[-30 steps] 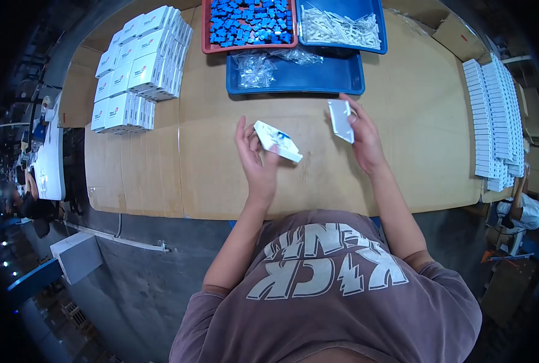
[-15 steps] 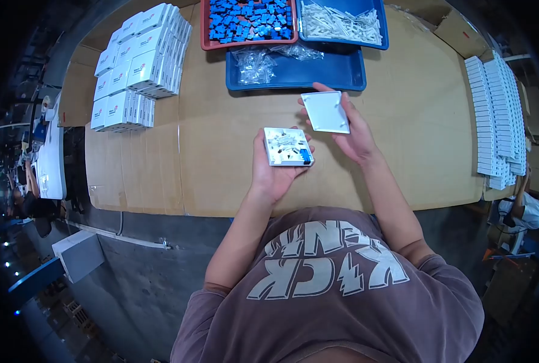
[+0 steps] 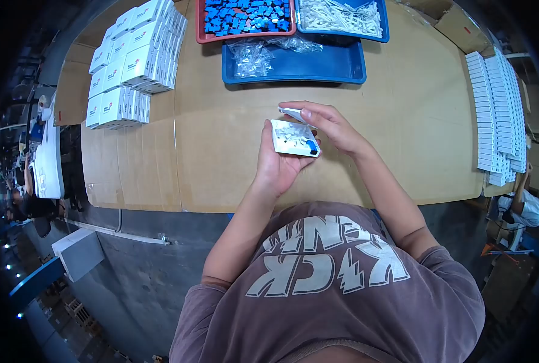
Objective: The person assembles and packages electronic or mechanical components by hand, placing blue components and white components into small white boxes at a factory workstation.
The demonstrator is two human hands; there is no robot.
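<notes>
Cardboard sheets cover the desk (image 3: 221, 151), which fills the upper part of the head view; past its near edge lies a grey floor, and a dim workshop with small lights shows at the far left.

At the middle of the desk the left hand (image 3: 278, 163) is cupped palm up and closed around a small white box base (image 3: 293, 138), which lies open side up in the palm, clear of the desk. Pale small parts and a blue block at its near right corner show inside it. The right hand (image 3: 330, 127) is curled just above and behind the base, thumb and fingers pinched on a thin white cover plate (image 3: 295, 113) held edge-on over the base's far rim; whether plate and base touch cannot be told.

Beyond the hands, at the far edge of the desk, a blue tray (image 3: 293, 63) holds clear plastic bags (image 3: 254, 54). Behind it stand a red tray (image 3: 248, 18) full of blue blocks and another blue bin (image 3: 342, 18) full of white strips. At the far left, white cartons (image 3: 130, 57) with a red and blue mark are stacked in rows. Along the right edge runs a long row of flat white plates (image 3: 496, 109), well apart from the hands. Near the right edge of the view part of another person (image 3: 526, 209) shows in a white top.
</notes>
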